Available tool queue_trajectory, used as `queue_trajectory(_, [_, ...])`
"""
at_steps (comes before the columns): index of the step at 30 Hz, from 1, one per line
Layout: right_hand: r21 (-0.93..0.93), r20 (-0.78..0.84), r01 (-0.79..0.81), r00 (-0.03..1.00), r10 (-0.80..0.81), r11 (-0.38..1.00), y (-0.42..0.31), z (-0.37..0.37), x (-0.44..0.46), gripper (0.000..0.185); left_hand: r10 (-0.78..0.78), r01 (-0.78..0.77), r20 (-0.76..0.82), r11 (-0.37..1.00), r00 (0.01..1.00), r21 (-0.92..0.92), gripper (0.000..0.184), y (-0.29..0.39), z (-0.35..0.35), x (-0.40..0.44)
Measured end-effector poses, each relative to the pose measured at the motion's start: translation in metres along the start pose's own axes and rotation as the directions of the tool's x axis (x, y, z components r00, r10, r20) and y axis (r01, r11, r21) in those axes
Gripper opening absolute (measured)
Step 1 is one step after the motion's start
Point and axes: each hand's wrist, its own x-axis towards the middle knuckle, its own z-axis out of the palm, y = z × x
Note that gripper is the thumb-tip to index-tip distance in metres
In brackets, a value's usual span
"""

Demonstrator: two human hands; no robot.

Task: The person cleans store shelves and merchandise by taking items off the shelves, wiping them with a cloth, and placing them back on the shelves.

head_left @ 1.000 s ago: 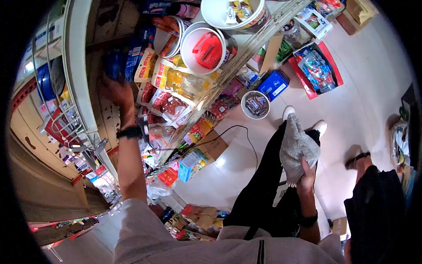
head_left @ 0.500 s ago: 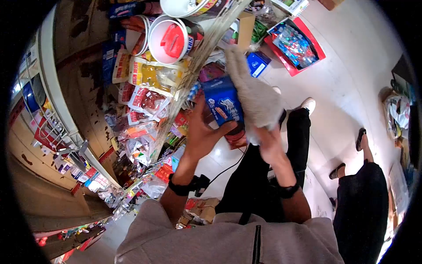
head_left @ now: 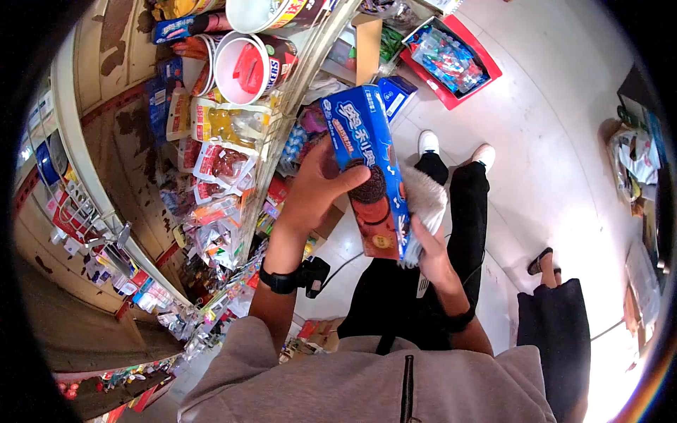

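Note:
A blue cookie box (head_left: 363, 134) with a dark cookie picture is held upright in front of my body. My left hand (head_left: 315, 187) is wrapped round its left side, the thumb lying across the front. On the other side, my right hand (head_left: 431, 247) grips a pale grey cloth (head_left: 424, 201), which lies against the box's right side. Part of the cloth is hidden behind the box.
Left of me a shelf (head_left: 303, 84) holds white buckets (head_left: 241, 69) and snack packets (head_left: 231, 125). A red box of small packets (head_left: 451, 60) and a blue box (head_left: 396, 95) stand beyond. Another person's dark-clothed legs (head_left: 555, 338) are at the right.
My left hand has come back from the shelf with the blue box, now raised in front of me. The cloth has moved from above my legs to the box's side.

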Motion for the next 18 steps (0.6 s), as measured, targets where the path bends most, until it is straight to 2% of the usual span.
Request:
queue_trajectory(1, [0.255, -0.048, -0.022, 0.998, 0.035, 0.967, 0.002, -0.002, 0.001, 0.050, -0.016, 0.016, -0.013, 0.999, 1.000, 0.049, 0.066, -0.004, 0.005, 0.001])
queue_trajectory(2, [0.308, -0.060, -0.038, 0.996, 0.059, 0.951, -0.003, -0.001, 0.003, 0.054, 0.096, -0.087, -0.054, 0.986, 0.994, 0.141, 0.074, -0.010, 0.010, 0.005])
queue_trajectory(3, [0.359, -0.080, 0.002, 0.996, 0.029, 0.933, -0.010, 0.005, 0.006, 0.052, 0.092, -0.084, -0.051, 0.986, 0.994, 0.142, 0.074, -0.012, 0.012, 0.005])
queue_trajectory(5, [0.237, -0.056, 0.045, 0.998, -0.033, 0.970, -0.014, 0.007, 0.009, 0.051, 0.343, -0.235, -0.183, 0.866, 0.921, 0.441, 0.073, -0.008, 0.015, 0.005])
queue_trajectory(6, [0.150, -0.053, 0.087, 0.995, -0.080, 0.985, -0.018, 0.010, 0.009, 0.049, 0.303, -0.245, -0.093, 0.886, 0.948, 0.393, 0.071, -0.005, 0.012, 0.007])
queue_trajectory(7, [0.062, -0.049, 0.128, 0.991, -0.125, 0.990, -0.023, 0.014, 0.009, 0.048, 0.305, -0.249, -0.087, 0.885, 0.948, 0.394, 0.071, -0.004, 0.015, 0.005])
queue_trajectory(8, [-0.024, -0.113, 0.153, 0.981, -0.155, 0.988, -0.018, 0.016, 0.010, 0.042, 0.277, -0.214, -0.098, 0.884, 0.956, 0.416, 0.070, 0.001, 0.022, 0.000])
queue_trajectory(9, [-0.022, -0.114, 0.153, 0.981, -0.155, 0.988, -0.018, 0.015, 0.009, 0.042, 0.249, -0.178, -0.110, 0.881, 0.962, 0.438, 0.069, 0.003, 0.027, -0.005])
queue_trajectory(10, [-0.132, -0.068, 0.150, 0.985, -0.160, 0.980, -0.019, 0.014, 0.007, 0.039, 0.327, -0.253, -0.059, 0.821, 0.943, 0.512, 0.068, -0.004, 0.026, -0.005])
queue_trajectory(12, [-0.233, -0.050, 0.205, 0.974, -0.222, 0.951, -0.024, 0.020, 0.008, 0.033, 0.413, -0.307, -0.034, 0.725, 0.910, 0.616, 0.066, -0.009, 0.034, -0.008])
queue_trajectory(13, [-0.232, -0.050, 0.206, 0.973, -0.223, 0.951, -0.028, 0.021, 0.009, 0.033, 0.460, -0.334, 0.002, 0.642, 0.888, 0.690, 0.066, -0.011, 0.033, -0.008])
queue_trajectory(14, [-0.125, -0.086, 0.160, 0.981, -0.171, 0.979, -0.034, 0.021, 0.012, 0.033, 0.460, -0.336, 0.004, 0.641, 0.888, 0.690, 0.066, -0.014, 0.034, -0.009])
queue_trajectory(16, [-0.026, -0.162, 0.266, 0.950, -0.267, 0.964, -0.051, 0.027, 0.025, 0.036, 0.362, -0.310, 0.041, 0.729, 0.931, 0.610, 0.065, -0.021, 0.035, -0.011])
queue_trajectory(18, [-0.078, -0.130, 0.310, 0.939, -0.318, 0.948, -0.065, 0.024, 0.039, 0.036, 0.369, -0.321, 0.030, 0.763, 0.929, 0.561, 0.065, -0.031, 0.038, -0.011])
